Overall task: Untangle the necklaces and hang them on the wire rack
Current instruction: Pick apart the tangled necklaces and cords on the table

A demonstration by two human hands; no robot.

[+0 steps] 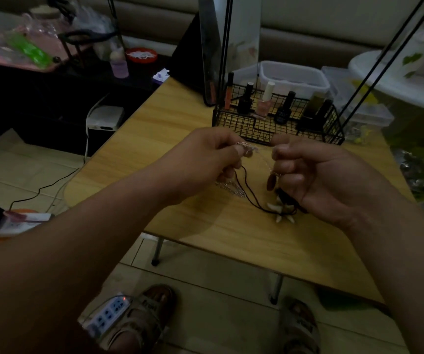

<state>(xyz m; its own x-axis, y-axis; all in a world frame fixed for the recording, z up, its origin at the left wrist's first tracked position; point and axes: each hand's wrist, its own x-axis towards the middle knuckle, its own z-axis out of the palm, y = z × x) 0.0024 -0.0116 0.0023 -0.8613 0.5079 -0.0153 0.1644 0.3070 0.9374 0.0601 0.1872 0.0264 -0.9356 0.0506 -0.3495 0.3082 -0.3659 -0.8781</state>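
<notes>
- Tangle, head view: thin silver chain necklace (pixel 233 191) and black cord necklace with white tooth pendants (pixel 283 213) are pinched by left hand (pixel 205 159) and right hand (pixel 315 180), held slightly apart over pale wooden table (pixel 205 226).
- Black wire rack (pixel 277 123) is set at twelve o'clock, with no necklace seen on it; untangling and hanging are judged outstanding.

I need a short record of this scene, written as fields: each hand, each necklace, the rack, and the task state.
left hand: pinches the silver chain
right hand: pinches the same chain, fingers curled
black cord: runs from the left hand down to white pendants on the table
wire rack: behind the hands, holds bottles
task state: no necklace seen hung yet
</notes>
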